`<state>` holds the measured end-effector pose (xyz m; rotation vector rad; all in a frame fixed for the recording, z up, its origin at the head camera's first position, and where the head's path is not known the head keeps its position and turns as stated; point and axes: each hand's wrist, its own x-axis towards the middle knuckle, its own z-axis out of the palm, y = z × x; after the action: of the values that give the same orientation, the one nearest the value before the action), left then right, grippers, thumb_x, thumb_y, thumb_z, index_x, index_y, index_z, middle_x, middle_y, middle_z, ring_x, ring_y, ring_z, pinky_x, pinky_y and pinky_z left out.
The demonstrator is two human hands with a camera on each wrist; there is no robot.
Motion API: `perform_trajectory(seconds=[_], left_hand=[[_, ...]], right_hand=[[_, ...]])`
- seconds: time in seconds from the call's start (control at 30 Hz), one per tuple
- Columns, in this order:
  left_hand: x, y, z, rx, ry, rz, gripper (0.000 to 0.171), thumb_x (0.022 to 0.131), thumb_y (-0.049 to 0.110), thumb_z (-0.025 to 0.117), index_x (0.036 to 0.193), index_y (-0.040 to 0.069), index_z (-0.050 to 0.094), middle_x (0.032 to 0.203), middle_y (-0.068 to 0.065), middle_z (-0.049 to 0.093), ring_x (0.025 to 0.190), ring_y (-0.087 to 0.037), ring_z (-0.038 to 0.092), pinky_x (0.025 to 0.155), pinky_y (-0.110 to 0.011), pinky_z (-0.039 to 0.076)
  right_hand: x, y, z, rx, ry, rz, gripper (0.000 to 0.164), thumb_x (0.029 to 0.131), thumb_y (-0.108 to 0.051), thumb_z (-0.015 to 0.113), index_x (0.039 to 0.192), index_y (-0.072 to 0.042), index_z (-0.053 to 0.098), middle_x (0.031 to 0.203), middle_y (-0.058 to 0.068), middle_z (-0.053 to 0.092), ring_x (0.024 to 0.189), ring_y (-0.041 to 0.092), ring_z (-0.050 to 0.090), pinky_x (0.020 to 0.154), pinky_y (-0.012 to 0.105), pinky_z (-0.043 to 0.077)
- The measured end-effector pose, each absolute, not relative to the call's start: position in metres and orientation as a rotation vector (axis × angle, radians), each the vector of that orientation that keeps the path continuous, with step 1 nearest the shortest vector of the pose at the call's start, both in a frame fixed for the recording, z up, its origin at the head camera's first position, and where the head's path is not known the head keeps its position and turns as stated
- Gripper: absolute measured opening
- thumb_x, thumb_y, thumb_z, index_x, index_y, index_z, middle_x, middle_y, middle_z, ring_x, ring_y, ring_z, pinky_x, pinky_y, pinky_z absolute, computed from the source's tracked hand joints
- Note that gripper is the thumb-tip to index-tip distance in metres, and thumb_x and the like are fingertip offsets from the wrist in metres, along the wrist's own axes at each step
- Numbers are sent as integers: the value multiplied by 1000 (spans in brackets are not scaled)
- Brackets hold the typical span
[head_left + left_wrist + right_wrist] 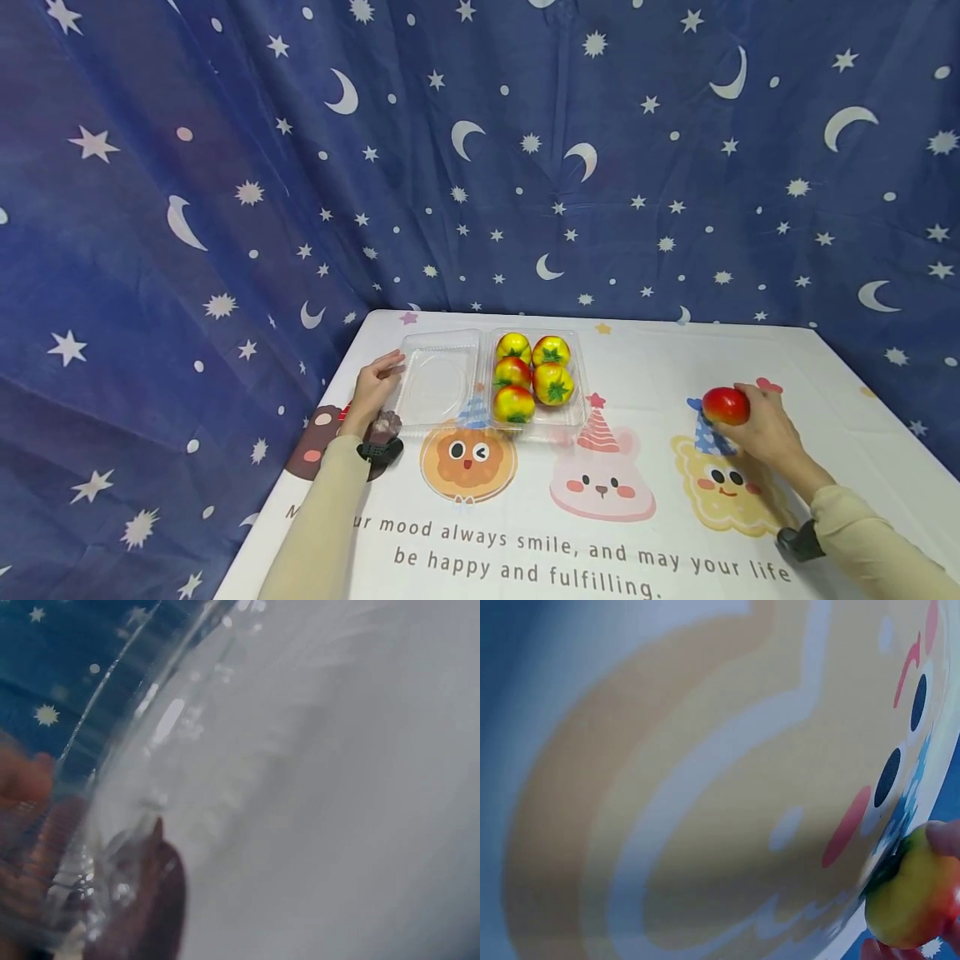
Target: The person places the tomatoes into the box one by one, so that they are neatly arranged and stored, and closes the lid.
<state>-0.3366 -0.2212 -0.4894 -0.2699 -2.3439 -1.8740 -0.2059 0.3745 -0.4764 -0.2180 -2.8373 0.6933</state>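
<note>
My right hand (765, 421) grips a red-and-yellow toy fruit (726, 406) low over the right side of the table. The right wrist view shows this fruit's green leafy cap turned to the printed cloth, with fingertips (946, 837) on its side. Several similar fruits (553, 383) lie in two columns inside a clear plastic box (576, 410), green caps showing. Its clear lid (438, 387) is folded open to the left. At the lid's left edge rests my left hand (375, 387), fingers extended; the left wrist view shows the fingers (26, 776) beside and through the clear plastic.
A white tablecloth (630, 550) with cartoon prints and lettering covers the table. Behind and to the left hangs a blue curtain (525, 225) with moons and stars. Dark wrist devices (381, 451) sit on both wrists.
</note>
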Motion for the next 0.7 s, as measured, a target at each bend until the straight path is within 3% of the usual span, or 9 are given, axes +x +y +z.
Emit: perform_trajectory(seconds=[0.17,0.4,0.7], left_hand=[[-338,-222,-490,-271,-2344,-1875,40,89,-10,53,129,-16,55,147,-26,44,130,-40,49,108,-43,39],[-338,-221,-489,-284,-2345,-1843,40,89,-11,52,128,-16,56,146,-26,45,132,-39,47,103,-27,41],[-337,-221,-489,-284,-2359,-1835,40,90,-10,54,129,-15,56,147,-26,43,133,-39,46,109,-44,37]], right_hand=[[-209,372,-476,-200,-2799,731,80,80,-14,77,137,16,30,125,42,36,108,59,42,88,72,41],[-213,358,-461,-191,-2782,950,77,90,-28,70,139,14,27,132,42,37,112,56,43,92,66,43],[-215,332,-441,-78,-2787,1092,72,93,-33,67,139,10,33,135,39,41,116,55,47,93,61,47]])
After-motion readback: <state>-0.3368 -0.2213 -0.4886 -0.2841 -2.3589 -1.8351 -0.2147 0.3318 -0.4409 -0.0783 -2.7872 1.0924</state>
